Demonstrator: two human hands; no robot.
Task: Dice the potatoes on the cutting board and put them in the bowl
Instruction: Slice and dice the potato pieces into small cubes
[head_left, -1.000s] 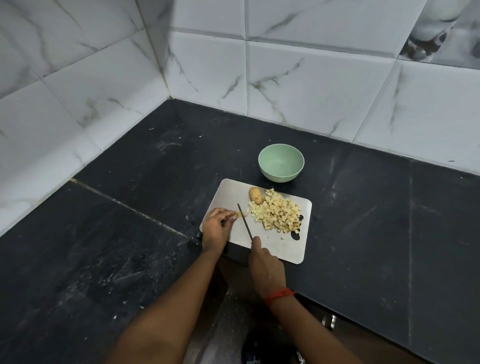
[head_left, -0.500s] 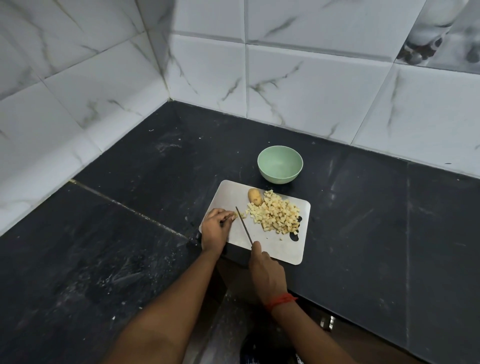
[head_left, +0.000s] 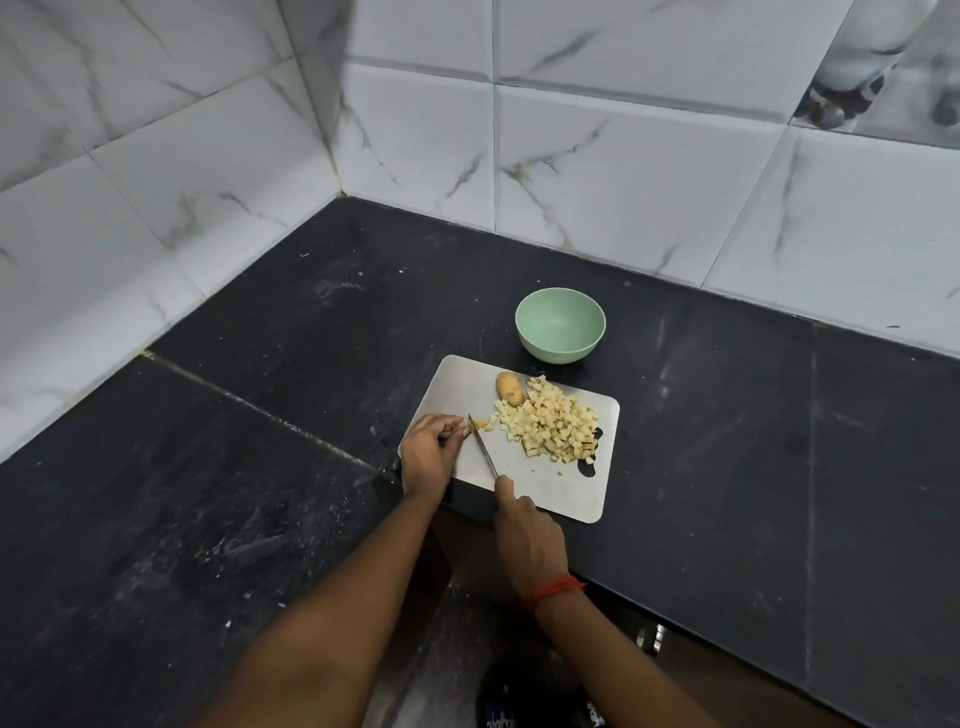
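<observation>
"Right hand?"
"I see it gripping the knife; left hand pinches a potato scrap beside the blade."
"Dice?"
"Heaped on the cutting board's right, bowl just beyond it."

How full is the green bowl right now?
Empty. The green bowl stands upright beyond the cutting board, its inside bare; the diced potato lies heaped on the board.

1 bowl, 1 brd, 1 knife, 1 whole potato, 1 diced pile
</observation>
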